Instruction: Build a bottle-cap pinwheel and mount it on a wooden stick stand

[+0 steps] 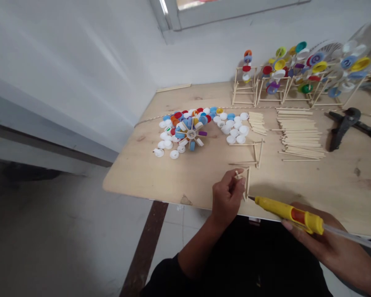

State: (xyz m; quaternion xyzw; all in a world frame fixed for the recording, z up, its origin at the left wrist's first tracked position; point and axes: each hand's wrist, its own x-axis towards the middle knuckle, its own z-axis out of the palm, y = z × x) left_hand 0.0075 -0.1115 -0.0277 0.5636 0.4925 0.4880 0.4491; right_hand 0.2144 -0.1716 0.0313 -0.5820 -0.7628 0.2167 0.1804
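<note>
Near the table's front edge, my left hand is closed, pinching a small frame of wooden sticks between thumb and fingers. My right hand is wrapped around a yellow glue gun with a clear glue stick in its rear end. The gun's dark nozzle points left and is at the lower corner of the stick frame; whether it touches cannot be made out. Just beyond lies another stick frame, flat on the wood.
A wheel of bottle caps rests among loose coloured and white caps. Short sticks and longer sticks lie right of them, beside black-handled pliers. Cap wheels on stick stands line the wall. A twisted cord crosses the table.
</note>
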